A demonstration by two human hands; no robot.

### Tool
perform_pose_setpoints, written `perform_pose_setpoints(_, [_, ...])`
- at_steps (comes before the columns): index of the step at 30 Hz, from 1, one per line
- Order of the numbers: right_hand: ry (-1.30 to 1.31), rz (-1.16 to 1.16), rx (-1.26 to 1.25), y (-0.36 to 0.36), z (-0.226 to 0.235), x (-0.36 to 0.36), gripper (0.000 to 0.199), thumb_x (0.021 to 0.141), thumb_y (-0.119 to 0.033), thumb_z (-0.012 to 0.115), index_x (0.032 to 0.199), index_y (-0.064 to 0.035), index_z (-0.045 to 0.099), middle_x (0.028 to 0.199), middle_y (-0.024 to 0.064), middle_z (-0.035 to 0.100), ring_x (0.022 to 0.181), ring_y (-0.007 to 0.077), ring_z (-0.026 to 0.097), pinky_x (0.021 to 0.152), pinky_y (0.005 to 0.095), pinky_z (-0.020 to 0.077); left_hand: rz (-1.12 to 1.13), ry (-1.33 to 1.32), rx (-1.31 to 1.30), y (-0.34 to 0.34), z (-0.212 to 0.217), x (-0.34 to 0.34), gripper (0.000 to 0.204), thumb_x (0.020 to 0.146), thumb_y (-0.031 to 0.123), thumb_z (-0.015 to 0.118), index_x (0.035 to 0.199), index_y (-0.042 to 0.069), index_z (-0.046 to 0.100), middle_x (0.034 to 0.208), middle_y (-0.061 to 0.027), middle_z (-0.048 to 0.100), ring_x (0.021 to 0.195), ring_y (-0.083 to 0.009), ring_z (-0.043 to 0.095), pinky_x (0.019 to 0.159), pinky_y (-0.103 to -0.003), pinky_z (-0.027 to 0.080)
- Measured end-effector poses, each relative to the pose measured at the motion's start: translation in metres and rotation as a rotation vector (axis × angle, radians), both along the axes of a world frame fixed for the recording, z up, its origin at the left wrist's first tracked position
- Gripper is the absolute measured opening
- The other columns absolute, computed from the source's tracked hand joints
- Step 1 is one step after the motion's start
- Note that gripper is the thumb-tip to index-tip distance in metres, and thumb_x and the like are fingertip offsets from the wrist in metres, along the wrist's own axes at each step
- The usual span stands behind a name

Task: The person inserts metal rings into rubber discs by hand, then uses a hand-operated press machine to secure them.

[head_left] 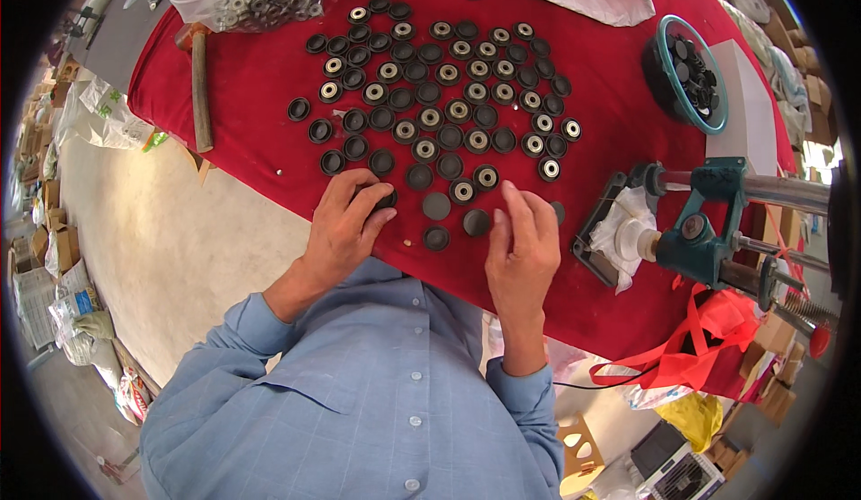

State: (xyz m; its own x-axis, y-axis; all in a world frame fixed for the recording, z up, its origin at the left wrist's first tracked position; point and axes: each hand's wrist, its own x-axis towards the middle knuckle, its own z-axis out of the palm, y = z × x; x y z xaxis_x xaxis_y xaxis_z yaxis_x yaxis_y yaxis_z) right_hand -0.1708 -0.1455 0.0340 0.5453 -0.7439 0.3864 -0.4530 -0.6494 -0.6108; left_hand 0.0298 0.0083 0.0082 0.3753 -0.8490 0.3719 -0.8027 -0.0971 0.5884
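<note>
head view, from where i stand: left grip (pixel 343 217) pinches a black cap (pixel 388 200) by the near edge of the red worktop (pixel 251 96); right grip (pixel 526 247) hangs half-parted, seemingly empty. best to hold the cap by its rim, without nudging neighbouring caps (pixel 381 161).

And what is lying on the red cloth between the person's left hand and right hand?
In the head view, three dark round pieces lie between the left hand and right hand; just beyond are two metal-centred ones.
</note>
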Motion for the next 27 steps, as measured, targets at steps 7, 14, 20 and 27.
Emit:
perform_pose_setpoints(7, [0.052, 0.083, 0.061, -0.004, 0.008, 0.014, 0.032, 0.091, -0.004, 0.078, 0.123, -0.0055, 0.075, 0.108, 0.0113, 0.067, 0.091, 0.0295, 0.069, 0.078, 0.0412, 0.0573, 0.046, 0.207, -0.011, -0.003, 0.013, 0.001, 0.042, 0.083, 0.006, 0.089, 0.122, 0.004, 0.071, 0.115, -0.0133, 0.066, 0.090, -0.0287, 0.069, 0.072, -0.036, 0.059])
perform_pose_setpoints(14, [0.059, 0.047, 0.114, 0.010, 0.004, -0.001, 0.032, 0.090, -0.005, 0.080, 0.122, -0.0059, 0.075, 0.110, 0.0119, 0.068, 0.090, 0.0303, 0.071, 0.077, 0.0409, 0.0579, -0.040, 0.148, -0.132, -0.041, 0.021, -0.002, 0.045, 0.083, 0.006, 0.089, 0.124, 0.005, 0.071, 0.118, -0.0133, 0.069, 0.095, -0.0277, 0.072, 0.076, -0.036, 0.061])
perform_pose_setpoints(20, [-0.164, 0.088, 0.406, 0.005, 0.022, 0.009, 0.029, 0.097, -0.004, 0.076, 0.126, 0.0011, 0.073, 0.110, 0.0158, 0.073, 0.087, 0.0249, 0.073, 0.075, 0.0338, 0.0578, -0.204, 0.104, -0.214, -0.060, 0.026, -0.021, 0.053, 0.080, 0.006, 0.089, 0.128, 0.003, 0.067, 0.118, -0.0160, 0.068, 0.100, -0.0348, 0.071, 0.080, -0.040, 0.061])
perform_pose_setpoints(27, [-0.297, -0.017, 0.575, -0.009, 0.006, 0.005, 0.021, 0.093, 0.001, 0.077, 0.114, -0.0015, 0.078, 0.100, 0.0132, 0.076, 0.088, 0.0220, 0.075, 0.076, 0.0322, 0.0577, -0.198, 0.091, -0.191, -0.057, 0.025, -0.013, 0.044, 0.083, 0.007, 0.087, 0.123, 0.004, 0.070, 0.117, -0.0137, 0.067, 0.099, -0.0333, 0.069, 0.080, -0.042, 0.059])
